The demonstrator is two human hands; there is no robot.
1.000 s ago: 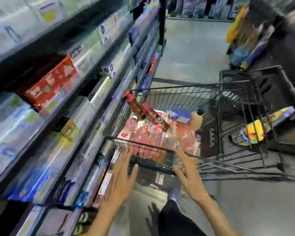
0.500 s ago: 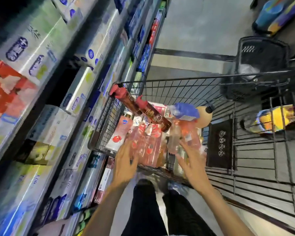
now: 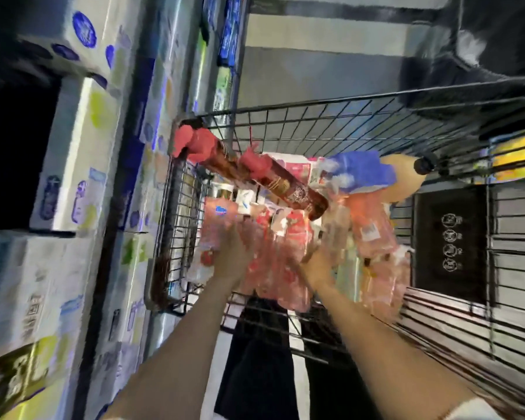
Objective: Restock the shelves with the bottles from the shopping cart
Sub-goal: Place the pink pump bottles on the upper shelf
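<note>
Inside the wire shopping cart [image 3: 315,122], both hands reach among pink-labelled bottles [image 3: 273,262]. Blur hides whether the left hand [image 3: 234,259] or right hand [image 3: 319,262] grips anything. Restocking looks barely begun: the cart remains full beside the shelves [image 3: 128,207] at left.

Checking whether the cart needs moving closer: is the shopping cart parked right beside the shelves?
Yes, the shopping cart has its wire side up against the shelves of boxes.

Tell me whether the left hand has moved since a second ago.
Yes. The left hand has gone forward over the shopping cart near rim, in among the bottles.
</note>
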